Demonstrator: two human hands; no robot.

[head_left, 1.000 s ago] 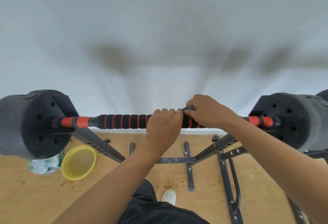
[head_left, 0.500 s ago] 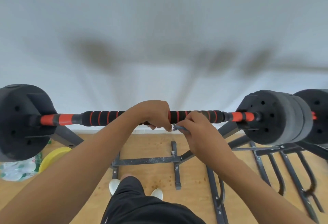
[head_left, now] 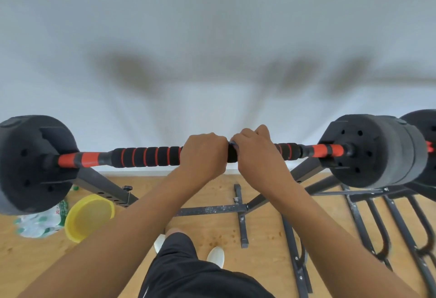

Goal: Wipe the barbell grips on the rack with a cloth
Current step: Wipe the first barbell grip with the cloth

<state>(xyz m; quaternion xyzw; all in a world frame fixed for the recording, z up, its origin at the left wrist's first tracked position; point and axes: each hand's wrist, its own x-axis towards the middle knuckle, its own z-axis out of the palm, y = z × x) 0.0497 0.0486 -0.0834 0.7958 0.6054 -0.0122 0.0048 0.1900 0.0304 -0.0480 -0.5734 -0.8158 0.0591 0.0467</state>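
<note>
A barbell with a black foam grip ringed in orange (head_left: 146, 157) lies across a dark steel rack (head_left: 103, 184), with black weight plates at the left end (head_left: 30, 165) and the right end (head_left: 372, 151). My left hand (head_left: 203, 154) is closed around the middle of the grip. My right hand (head_left: 257, 151) sits just beside it on the bar, fingers wrapped over the top. A small grey-blue edge of cloth (head_left: 233, 143) shows between the two hands, under my right fingers; most of it is hidden.
A white wall stands close behind the bar. On the wooden floor lie a yellow bowl (head_left: 89, 215) and a pack of bottles (head_left: 40, 222) at the left, the rack's base bars (head_left: 212, 209) in the middle and more black frames (head_left: 382, 222) at the right.
My right hand rose from below the bar and now wraps over its top beside my left hand. The view shifted slightly, so the bar sits more centred.
</note>
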